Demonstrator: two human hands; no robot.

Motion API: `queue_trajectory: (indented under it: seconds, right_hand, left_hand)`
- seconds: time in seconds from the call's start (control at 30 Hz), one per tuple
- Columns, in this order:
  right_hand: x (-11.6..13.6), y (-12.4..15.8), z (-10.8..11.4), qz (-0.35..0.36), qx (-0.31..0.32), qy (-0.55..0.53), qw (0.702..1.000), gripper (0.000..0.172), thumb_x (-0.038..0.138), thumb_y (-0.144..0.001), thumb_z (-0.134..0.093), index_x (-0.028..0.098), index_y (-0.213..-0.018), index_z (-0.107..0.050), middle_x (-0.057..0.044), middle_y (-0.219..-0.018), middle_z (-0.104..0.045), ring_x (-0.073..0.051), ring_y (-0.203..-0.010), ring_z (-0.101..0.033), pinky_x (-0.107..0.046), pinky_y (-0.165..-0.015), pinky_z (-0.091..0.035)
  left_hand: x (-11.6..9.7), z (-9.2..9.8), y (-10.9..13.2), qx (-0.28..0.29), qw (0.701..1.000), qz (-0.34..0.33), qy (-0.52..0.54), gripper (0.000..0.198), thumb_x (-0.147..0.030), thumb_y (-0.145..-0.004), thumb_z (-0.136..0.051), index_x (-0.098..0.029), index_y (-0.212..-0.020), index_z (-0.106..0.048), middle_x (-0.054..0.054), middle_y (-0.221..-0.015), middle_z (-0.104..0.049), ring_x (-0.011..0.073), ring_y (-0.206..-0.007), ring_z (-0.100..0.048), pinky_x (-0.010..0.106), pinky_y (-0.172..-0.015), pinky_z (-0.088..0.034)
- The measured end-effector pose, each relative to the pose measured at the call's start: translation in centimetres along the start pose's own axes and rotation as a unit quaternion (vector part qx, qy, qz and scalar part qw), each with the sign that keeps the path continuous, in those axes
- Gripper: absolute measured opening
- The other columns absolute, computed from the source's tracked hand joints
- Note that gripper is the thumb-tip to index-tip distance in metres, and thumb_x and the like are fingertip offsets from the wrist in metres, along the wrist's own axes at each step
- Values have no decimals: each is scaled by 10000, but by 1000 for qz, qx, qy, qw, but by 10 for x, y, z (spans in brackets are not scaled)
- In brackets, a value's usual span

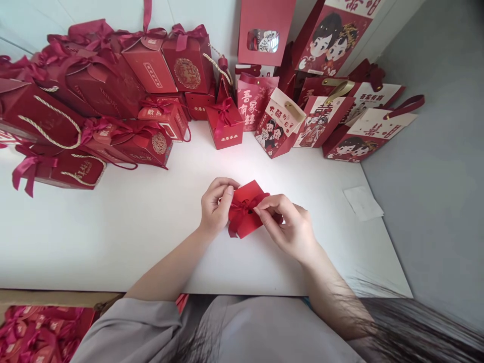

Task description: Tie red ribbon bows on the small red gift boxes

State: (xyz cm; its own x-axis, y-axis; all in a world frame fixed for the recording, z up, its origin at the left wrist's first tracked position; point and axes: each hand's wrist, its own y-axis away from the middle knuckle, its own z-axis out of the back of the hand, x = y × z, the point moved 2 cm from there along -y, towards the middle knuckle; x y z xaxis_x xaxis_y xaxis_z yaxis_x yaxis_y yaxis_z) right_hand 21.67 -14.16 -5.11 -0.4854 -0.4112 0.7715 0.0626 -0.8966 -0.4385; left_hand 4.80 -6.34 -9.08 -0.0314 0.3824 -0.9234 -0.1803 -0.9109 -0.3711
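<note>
A small red box [252,190] sits on the near middle of the tabletop [151,247], a red ribbon [239,218] tied in a bow across its top. The left hand [216,205] grips the box's left side, thumb along the edge; the right hand [291,224] pinches the ribbon between thumb and forefinger at the bow's right. Beyond stand a bow-topped red carton [229,132] and printed gift boxes [276,131]. Ribboned boxes [102,85] pile up at left; a white paper slip [363,203] lies at right.
</note>
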Motion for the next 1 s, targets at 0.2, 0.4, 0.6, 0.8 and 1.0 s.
queue_trajectory:
  seconds: [0.2, 0.4, 0.6, 0.8, 1.0]
  right_hand:
    - [-2, -3, 3, 10, 53, 107, 993, 114, 240, -950, -649, 231, -1043, -584, -27, -926, -684, -165, -740, -608, -320, -699, -501]
    - [-4, -2, 1, -8, 52, 112, 992, 14, 205, -968, -584, 211, -979, -577, -31, -868, -623, -155, -690, -558, -301, -635, -480]
    - [-4, -4, -1, 21, 55, 141, 988, 38, 177, -977, -565, 203, -968, -592, -32, -885, -630, -153, -711, -561, -294, -662, -470]
    - [-1, -7, -4, 46, 52, 175, 982, 87, 152, -980, -512, 188, -923, -567, -22, -808, -606, -156, -678, -512, -307, -668, -431]
    - [-1, -6, -9, 19, 36, 172, 984, 110, 161, -966, -480, 200, -865, -504, -18, -784, -559, -153, -628, -451, -304, -635, -405]
  left_hand:
    - [0, -1, -1, 36, 998, 25, 34, 354, -323, -996, -499, -177, -738, -691, 80, -990, -647, 180, -875, -626, 331, -762, -493]
    - [0, -2, 0, 36, 998, 28, 30, 369, -355, -993, -501, -177, -719, -673, 83, -983, -646, 188, -865, -624, 345, -763, -494]
    - [-1, -1, 0, 37, 999, 28, 22, 385, -371, -994, -492, -180, -709, -667, 86, -982, -648, 193, -864, -627, 356, -766, -503]
    - [-1, -2, 0, 36, 999, 18, 12, 344, -341, -999, -490, -188, -771, -697, 81, -981, -650, 192, -880, -631, 352, -763, -497]
    - [0, -1, 0, 27, 999, 20, 0, 362, -367, -994, -494, -186, -748, -688, 80, -988, -650, 196, -899, -632, 350, -776, -508]
